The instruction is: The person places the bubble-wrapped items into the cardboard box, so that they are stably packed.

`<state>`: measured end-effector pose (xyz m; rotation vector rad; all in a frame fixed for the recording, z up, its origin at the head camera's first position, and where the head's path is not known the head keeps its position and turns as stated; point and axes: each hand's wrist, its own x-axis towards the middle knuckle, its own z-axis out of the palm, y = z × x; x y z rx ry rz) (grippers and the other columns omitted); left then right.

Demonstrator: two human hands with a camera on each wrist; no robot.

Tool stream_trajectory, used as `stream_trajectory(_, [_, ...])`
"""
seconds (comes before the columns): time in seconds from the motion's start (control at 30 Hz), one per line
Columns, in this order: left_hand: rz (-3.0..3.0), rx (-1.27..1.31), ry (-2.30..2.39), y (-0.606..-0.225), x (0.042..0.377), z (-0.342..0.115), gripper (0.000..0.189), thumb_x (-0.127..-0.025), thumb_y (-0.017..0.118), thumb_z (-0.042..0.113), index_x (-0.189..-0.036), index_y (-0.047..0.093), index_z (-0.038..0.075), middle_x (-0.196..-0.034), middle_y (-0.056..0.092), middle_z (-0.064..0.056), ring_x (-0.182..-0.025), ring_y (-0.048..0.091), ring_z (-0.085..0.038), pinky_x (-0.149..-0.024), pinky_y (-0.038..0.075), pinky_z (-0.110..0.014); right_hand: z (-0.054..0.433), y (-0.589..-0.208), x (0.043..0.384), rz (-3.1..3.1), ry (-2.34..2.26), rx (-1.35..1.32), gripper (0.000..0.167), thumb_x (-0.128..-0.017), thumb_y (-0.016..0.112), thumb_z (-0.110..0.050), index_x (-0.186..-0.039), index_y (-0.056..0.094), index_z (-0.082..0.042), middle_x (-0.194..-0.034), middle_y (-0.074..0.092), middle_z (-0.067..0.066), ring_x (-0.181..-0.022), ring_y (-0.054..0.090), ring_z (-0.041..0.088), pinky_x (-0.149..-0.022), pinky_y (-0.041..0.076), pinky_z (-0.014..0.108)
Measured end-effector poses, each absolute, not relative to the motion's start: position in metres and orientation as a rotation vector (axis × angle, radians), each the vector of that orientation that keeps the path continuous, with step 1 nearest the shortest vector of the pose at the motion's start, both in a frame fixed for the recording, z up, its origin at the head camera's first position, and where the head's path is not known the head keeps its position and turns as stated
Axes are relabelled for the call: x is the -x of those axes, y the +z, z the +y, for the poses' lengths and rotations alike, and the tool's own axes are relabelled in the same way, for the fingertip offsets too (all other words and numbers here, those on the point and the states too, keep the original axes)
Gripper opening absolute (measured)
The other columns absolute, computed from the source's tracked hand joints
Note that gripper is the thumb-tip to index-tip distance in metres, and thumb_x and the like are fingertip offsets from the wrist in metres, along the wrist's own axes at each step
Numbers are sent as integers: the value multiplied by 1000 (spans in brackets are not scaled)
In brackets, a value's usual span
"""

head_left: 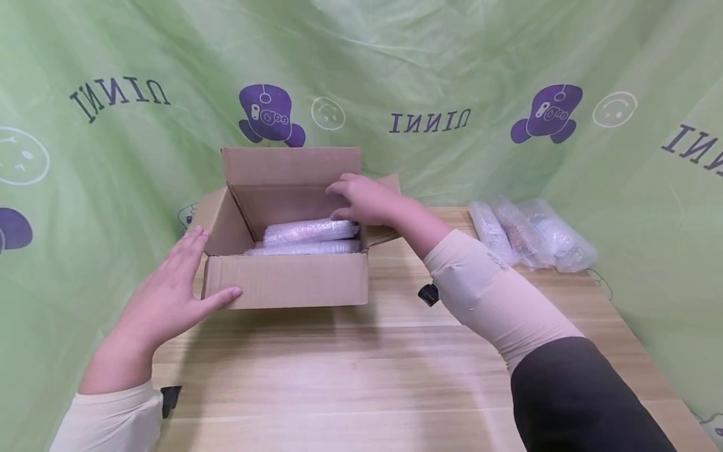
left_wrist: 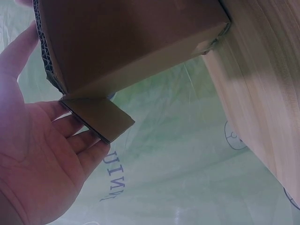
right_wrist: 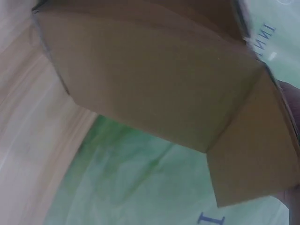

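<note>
An open cardboard box (head_left: pixel 285 276) stands on the table with its flaps spread outward. Inside lie bubble-wrapped packages, an upper one (head_left: pixel 299 232) on top of a lower one (head_left: pixel 307 248). My left hand (head_left: pixel 169 298) rests at the box's left corner, its thumb on the front flap and its extended fingers against the left flap (left_wrist: pixel 101 117). Over the right side of the box reaches my right hand (head_left: pixel 369 199), fingers slightly bent, thumb close to the upper package's right end; whether it touches that package I cannot tell. Most of this hand is out of the right wrist view.
Several bubble-wrapped packages (head_left: pixel 522 235) lie side by side at the table's back right. A small black object (head_left: pixel 428 294) sits beside my right forearm. Green printed cloth (head_left: pixel 440 69) hangs behind and along both sides of the wooden table (head_left: pixel 361 383).
</note>
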<state>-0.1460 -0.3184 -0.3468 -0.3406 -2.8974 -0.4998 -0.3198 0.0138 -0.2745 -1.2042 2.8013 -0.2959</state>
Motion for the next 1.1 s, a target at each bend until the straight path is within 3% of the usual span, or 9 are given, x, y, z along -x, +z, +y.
stream_trajectory(0.2, [-2895, 344, -502, -348, 146, -318, 110, -83, 67, 62, -159, 3, 16, -166, 1, -3, -153, 7, -32, -120, 15, -57, 39, -249, 315, 2880, -531, 1213, 60, -94, 65, -40, -142, 50, -8, -135, 54, 8, -116, 55, 21, -104, 45, 38])
stream_trajectory(0.47, [-2895, 346, -508, -350, 147, -318, 110, -84, 68, 61, -159, 2, 17, -166, -1, -2, -153, 6, -31, -120, 14, -57, 106, -236, 313, 2974, -980, 1034, 57, -96, 63, -36, -142, 49, -6, -135, 54, 11, -123, 52, 23, -106, 45, 38])
stream_trajectory(0.8, [-2895, 345, -531, -353, 148, -319, 110, -84, 69, 59, -159, 1, 18, -166, -2, -1, -153, 4, -31, -122, 11, -56, 193, -271, 312, 3019, -1315, 585, 66, -96, 61, -42, -147, 40, -6, -141, 48, 15, -129, 49, 30, -110, 42, 45])
stream_trajectory(1.1, [-2895, 349, -538, -351, 148, -319, 110, -84, 69, 58, -159, 2, 16, -166, -1, -3, -152, 5, -33, -122, 9, -55, 247, -325, 313, 3107, -1168, 246, 77, -96, 54, -51, -152, 31, -3, -147, 40, 24, -131, 43, 44, -108, 38, 60])
